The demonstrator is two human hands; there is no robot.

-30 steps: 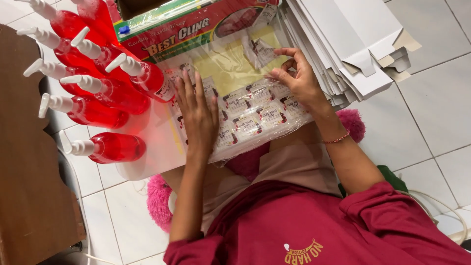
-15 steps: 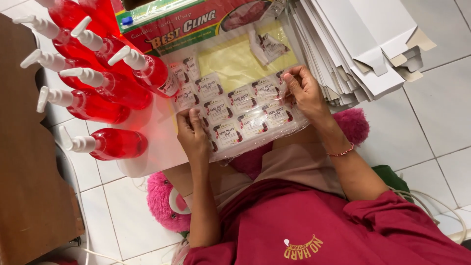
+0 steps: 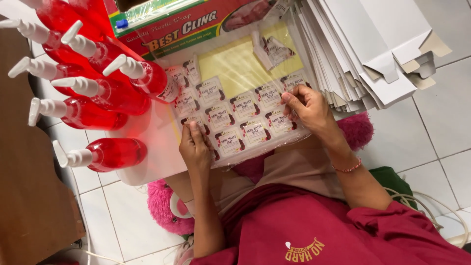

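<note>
Nearest the camera, a dark red shirt (image 3: 314, 230) and a pink plush cushion (image 3: 164, 208) on the white tiled floor (image 3: 431, 118). Just beyond, a left hand (image 3: 195, 147) laid on the near left edge of a label sheet (image 3: 235, 105), fingers (image 3: 192, 128) together and pressed flat on the clear film over it, clamped on nothing. To the right, a right hand (image 3: 306, 108) with a thin red bracelet (image 3: 347, 168) at the wrist, fingers (image 3: 290, 100) drawn together and pinching at a small label near the sheet's right edge; cannot tell whether the label is lifted off or only touched. Sheet lying flat on a small white bench (image 3: 152, 152), rows of small white labels in its near half, bare yellow backing in its far half, one loose curled label (image 3: 274, 49) at the far right corner. Left of the sheet, a cluster of red pump bottles (image 3: 108, 95) with white nozzles, standing on the bench, the nearest one just beside the sheet's left corner. Far edge of the sheet touching a red and green box of plastic wrap (image 3: 196, 24). Right of that, a fanned stack of flat white cartons (image 3: 373, 49), overlapping the sheet's far right side. At far left, a brown wooden surface (image 3: 24, 196).
</note>
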